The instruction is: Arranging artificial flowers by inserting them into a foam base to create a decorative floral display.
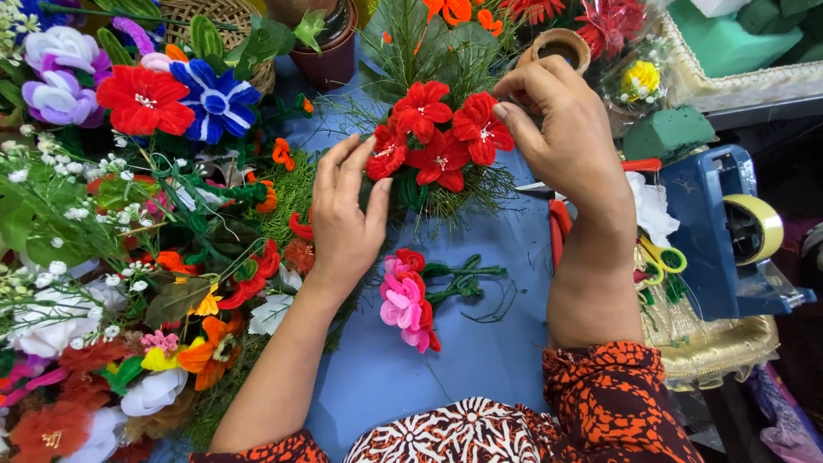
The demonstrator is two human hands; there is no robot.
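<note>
Blue table [480,343]: four red flowers [439,137], two hands [343,219].

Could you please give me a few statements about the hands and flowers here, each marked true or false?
1. Both hands touch the cluster of red flowers. True.
2. The left hand holds scissors. False: it rests against the red flowers.
3. Pink flowers lie on the blue table between the forearms. True.
4. The tape dispenser sits beside the left hand. False: it stands on the side of the right hand.
</note>
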